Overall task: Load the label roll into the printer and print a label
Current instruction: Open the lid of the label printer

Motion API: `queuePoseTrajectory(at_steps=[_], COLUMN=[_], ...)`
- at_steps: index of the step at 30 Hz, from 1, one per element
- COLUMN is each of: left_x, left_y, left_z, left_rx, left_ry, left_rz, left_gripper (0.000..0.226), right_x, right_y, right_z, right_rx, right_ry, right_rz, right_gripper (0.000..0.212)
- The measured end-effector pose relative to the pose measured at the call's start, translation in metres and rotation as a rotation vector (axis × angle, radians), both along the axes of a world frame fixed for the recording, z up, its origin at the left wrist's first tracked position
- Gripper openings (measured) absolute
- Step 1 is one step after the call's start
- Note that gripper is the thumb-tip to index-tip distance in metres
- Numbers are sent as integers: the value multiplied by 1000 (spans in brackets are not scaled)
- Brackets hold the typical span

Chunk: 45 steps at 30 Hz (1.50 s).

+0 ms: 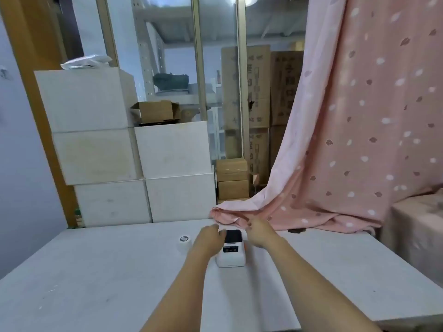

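Note:
A small white label printer with a dark top window stands on the white table, near its far edge. My left hand rests against the printer's left side, fingers curled at its top edge. My right hand is at the printer's right side, fingers bent toward the lid. Whether either hand grips the printer is unclear. A white label roll stands on end on the table, to the left of my left hand and apart from it.
A pink patterned curtain hangs at the right, and its hem lies on the table just behind the printer. White boxes are stacked behind the table's far left. Cardboard cartons stand further back behind a glass partition.

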State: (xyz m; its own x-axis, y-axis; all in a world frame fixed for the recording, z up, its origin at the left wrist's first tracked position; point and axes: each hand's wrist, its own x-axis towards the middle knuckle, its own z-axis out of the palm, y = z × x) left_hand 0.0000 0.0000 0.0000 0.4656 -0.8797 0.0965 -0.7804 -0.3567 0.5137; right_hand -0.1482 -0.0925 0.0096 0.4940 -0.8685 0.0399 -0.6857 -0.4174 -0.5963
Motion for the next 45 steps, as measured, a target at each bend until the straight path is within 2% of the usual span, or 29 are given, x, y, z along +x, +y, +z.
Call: queuePoseTrajectory(at_steps=[4, 6, 11, 15, 20, 23, 28, 31, 34, 37, 45], left_x=[-8, -14, -19, -15, -11, -12, -16, -11, -8, -7, -5], left_y=[0, 1, 7, 7, 7, 6, 11, 11, 13, 14, 13], left_z=[-29, -46, -83, -81, -86, -84, -84, -86, -88, -91, -94], left_rx=[-10, -71, -212, -254, -260, -272, -283, -333, -375, -383, -382], left_ry=[98, 186, 95, 209, 249, 195, 160, 240, 323, 301, 304], left_rz=[47, 72, 160, 137, 142, 139, 124, 73, 46, 38, 32], left_gripper=[42, 50, 64, 90, 92, 88, 90, 71, 60, 61, 57], right_x=[4, 8, 12, 8, 4, 0, 3, 3, 0, 0, 1], right_y=[4, 8, 17, 16, 16, 16, 21, 24, 26, 28, 26], right_z=[-30, -47, -81, -87, -87, -84, -84, -83, -81, -81, -84], right_rx=[102, 169, 179, 168, 222, 268, 267, 310, 330, 321, 267], right_ry=[-176, -334, -591, -637, -683, -739, -675, -577, -509, -479, -458], right_rz=[-121, -188, -271, -262, -269, -273, -185, -51, 20, 43, 115], right_gripper=[34, 36, 31, 28, 20, 22, 52, 73, 81, 89, 87])
